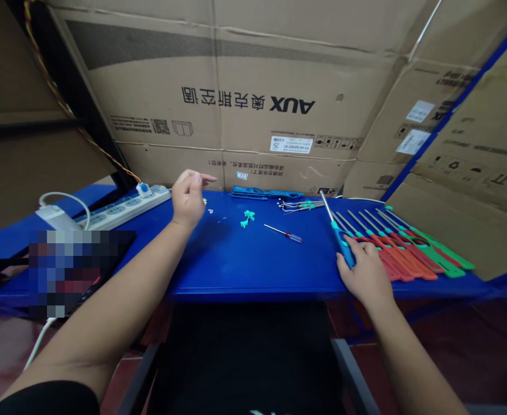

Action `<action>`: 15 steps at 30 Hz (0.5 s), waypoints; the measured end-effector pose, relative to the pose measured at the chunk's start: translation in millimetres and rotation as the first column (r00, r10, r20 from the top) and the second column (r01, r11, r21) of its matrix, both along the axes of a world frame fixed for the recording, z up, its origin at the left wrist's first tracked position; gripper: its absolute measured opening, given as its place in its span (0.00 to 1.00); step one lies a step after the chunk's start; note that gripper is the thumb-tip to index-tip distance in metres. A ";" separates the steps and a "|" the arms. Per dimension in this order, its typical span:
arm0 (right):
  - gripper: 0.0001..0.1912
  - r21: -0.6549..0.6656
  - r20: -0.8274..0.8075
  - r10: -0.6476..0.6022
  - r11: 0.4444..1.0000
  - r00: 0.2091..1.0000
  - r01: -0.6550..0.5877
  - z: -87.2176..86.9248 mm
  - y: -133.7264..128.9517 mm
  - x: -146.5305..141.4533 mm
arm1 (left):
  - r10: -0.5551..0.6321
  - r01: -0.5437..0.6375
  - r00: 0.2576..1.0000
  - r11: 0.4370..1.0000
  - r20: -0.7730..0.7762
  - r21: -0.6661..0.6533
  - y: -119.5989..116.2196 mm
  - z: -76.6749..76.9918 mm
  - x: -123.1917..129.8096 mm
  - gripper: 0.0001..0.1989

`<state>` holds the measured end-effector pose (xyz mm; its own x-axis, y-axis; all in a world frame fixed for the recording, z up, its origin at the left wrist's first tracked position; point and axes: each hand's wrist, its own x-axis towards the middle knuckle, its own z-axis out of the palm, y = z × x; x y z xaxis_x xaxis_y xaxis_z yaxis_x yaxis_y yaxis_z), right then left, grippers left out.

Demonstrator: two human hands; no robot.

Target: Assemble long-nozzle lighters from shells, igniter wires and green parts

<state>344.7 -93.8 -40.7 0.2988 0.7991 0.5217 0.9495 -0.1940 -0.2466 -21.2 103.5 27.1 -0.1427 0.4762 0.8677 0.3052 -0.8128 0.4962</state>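
Observation:
My right hand (366, 271) is closed round the handle of a blue lighter (343, 245), whose metal tube points up and away. Beside it on the right lie several red, orange and green lighters (409, 248) in a row. My left hand (189, 197) is raised over the table's left part, its thumb and fingers curled near each other; whether something small is between them cannot be seen. Small green parts (248, 218) and a screwdriver (283, 233) lie between my hands. Blue handle shells (266, 193) and metal tubes with wires (301, 205) rest at the back.
The blue table (253, 271) backs onto a large cardboard sheet (253, 69). At the left are a white power strip (128, 206) with a plugged-in cable, a white adapter (58, 218) and a blurred dark device (80, 271). A dark seat (249, 357) stands before the table.

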 end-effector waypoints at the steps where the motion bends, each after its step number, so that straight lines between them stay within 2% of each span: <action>1: 0.27 -0.010 0.016 -0.017 1.000 1.000 0.017 -1.7 0.1 0.8 | 0.001 -0.002 1.000 1.000 -0.021 -0.014 0.1 -0.7 0.3 0.25; 7: 0.21 -0.034 0.124 -0.060 0.997 0.990 0.064 -3.2 0.6 1.6 | 0.003 -0.008 0.998 0.997 -0.068 -0.074 1.1 -3.6 1.1 0.23; 11: 0.21 -0.110 0.258 -0.186 0.969 0.948 0.220 5.4 -0.6 8.9 | 0.016 -0.024 0.995 0.996 -0.096 -0.091 1.7 -2.4 1.1 0.23; 15: 0.24 -0.145 0.301 -0.272 0.934 0.914 0.326 8.3 -0.9 22.8 | 0.007 -0.032 0.986 0.989 -0.169 -0.144 2.4 -0.5 1.3 0.22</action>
<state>367.5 -94.7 -32.4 0.4073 0.7856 0.4658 0.8644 -0.4963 0.0810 -20.0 105.9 26.6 -0.0113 0.5979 0.8015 0.4091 -0.7286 0.5493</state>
